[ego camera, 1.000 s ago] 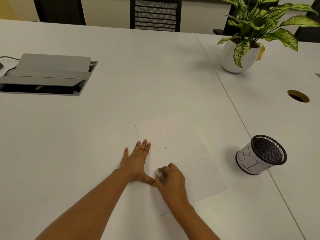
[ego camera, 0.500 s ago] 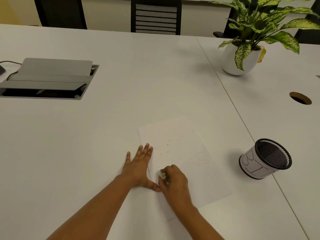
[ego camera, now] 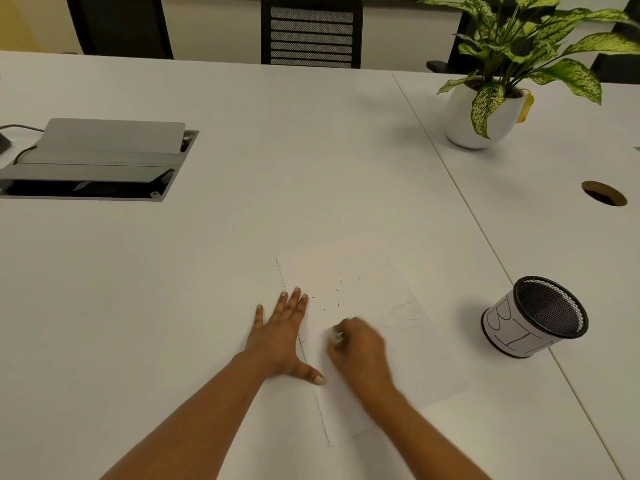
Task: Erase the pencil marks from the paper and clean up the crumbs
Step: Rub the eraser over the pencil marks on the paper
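We are pressing the left hand (ego camera: 280,334) flat, fingers straight, across the left edge of the paper (ego camera: 398,375) on the table (ego camera: 173,306); the right hand (ego camera: 360,355) is pinching an eraser (ego camera: 335,336) against the sheet just beside it. We are judging the risks: a hard stroke could buckle or tear the sheet if the flat hand slips, and crumbs (ego camera: 339,291) could scatter onto the table. We are counting one sheet, one eraser, one faint scribble (ego camera: 403,317), one mesh cup (ego camera: 533,317) and roughly a dozen crumbs, which are too small to tally.

White paper (ego camera: 363,268), black mesh cup (ego camera: 535,317) (white-wrapped), speckled green plant (ego camera: 540,36)
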Available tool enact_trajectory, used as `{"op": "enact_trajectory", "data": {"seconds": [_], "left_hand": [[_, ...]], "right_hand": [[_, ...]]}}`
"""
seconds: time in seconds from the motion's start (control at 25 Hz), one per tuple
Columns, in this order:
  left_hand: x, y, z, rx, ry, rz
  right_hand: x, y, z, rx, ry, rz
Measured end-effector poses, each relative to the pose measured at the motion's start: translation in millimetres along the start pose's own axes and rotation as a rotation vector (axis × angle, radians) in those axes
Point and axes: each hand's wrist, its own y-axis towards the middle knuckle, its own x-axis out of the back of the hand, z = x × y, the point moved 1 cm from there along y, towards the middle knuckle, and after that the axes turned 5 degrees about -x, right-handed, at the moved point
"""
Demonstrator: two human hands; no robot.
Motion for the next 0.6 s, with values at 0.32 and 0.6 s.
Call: {"op": "enact_trajectory", "data": {"seconds": [0.32, 0.6], "left_hand": [[0, -1, 2, 0.0, -0.007, -0.009], [0, 1, 0, 0.011, 0.0, 0.006]], "right_hand": [[31, 23, -27, -0.104, -0.018, -0.117], [1, -3, -5, 0.022, -0.051, 0.015]]}}
